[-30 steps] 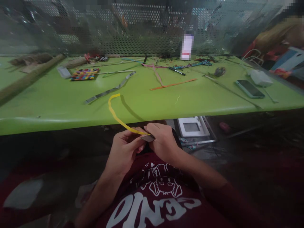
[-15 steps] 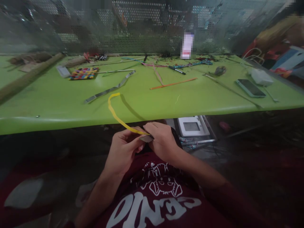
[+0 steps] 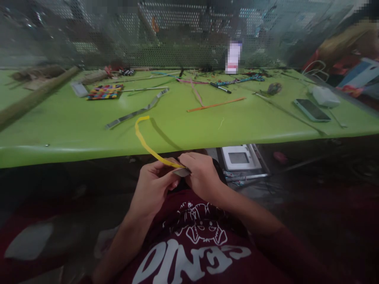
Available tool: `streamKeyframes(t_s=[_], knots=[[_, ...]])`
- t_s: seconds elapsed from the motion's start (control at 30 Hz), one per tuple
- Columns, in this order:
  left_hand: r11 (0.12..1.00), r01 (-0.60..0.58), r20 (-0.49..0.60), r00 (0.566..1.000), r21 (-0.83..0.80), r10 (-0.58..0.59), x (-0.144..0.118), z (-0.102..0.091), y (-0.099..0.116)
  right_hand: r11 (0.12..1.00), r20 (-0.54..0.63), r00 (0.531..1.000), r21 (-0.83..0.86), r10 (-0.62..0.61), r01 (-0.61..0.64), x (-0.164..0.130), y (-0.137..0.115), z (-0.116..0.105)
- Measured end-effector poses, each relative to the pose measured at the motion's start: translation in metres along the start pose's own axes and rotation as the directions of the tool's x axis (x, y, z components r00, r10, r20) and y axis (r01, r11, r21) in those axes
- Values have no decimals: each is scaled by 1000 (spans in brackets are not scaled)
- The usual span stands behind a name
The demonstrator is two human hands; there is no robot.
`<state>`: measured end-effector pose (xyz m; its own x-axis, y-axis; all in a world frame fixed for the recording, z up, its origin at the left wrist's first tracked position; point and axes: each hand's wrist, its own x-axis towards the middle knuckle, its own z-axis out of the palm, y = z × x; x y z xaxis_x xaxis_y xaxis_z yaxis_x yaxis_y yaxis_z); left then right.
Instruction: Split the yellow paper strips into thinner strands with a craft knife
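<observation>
Both hands meet just below the near edge of the green table [image 3: 74, 134], over the lap. The left hand [image 3: 152, 189] has its fingers curled in, thumb and forefinger pinching the near end of the yellow strip [image 3: 141, 138]. The right hand [image 3: 201, 177] closes its fingertips on the same end from the other side, where a small grey piece [image 3: 182, 172] shows between the two hands; it seems to be held there too, though the dim light makes that hard to judge. Both wrists bend inward, forearms rising from the maroon shirt [image 3: 195, 248]. The yellow strip arcs up from the fingers over the table edge, its far end resting on the tabletop near a silver strip [image 3: 136, 112].
</observation>
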<state>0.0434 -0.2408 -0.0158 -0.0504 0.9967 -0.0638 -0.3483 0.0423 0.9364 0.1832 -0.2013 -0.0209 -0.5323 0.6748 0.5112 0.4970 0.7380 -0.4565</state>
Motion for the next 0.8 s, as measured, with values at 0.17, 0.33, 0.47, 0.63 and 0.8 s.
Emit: streamKeyframes(t_s=[0.17, 0.33, 0.47, 0.63, 0.8], knots=[[1000, -8, 35, 999, 30, 7, 2, -3, 0, 1000, 14, 1000, 15, -11, 11, 0, 2, 0], [999, 12, 44, 999, 35, -14, 2, -6, 2, 1000, 30, 1000, 15, -11, 10, 0, 2, -1], [998, 40, 47, 998, 45, -43, 2, -6, 5, 1000, 35, 999, 2, -23, 23, 0, 3, -3], [998, 52, 26, 998, 34, -53, 3, -5, 5, 1000, 28, 999, 20, -15, 15, 0, 2, -2], [996, 88, 36, 996, -15, -88, 3, -3, 5, 996, 12, 999, 81, 47, -47, -1, 7, -3]])
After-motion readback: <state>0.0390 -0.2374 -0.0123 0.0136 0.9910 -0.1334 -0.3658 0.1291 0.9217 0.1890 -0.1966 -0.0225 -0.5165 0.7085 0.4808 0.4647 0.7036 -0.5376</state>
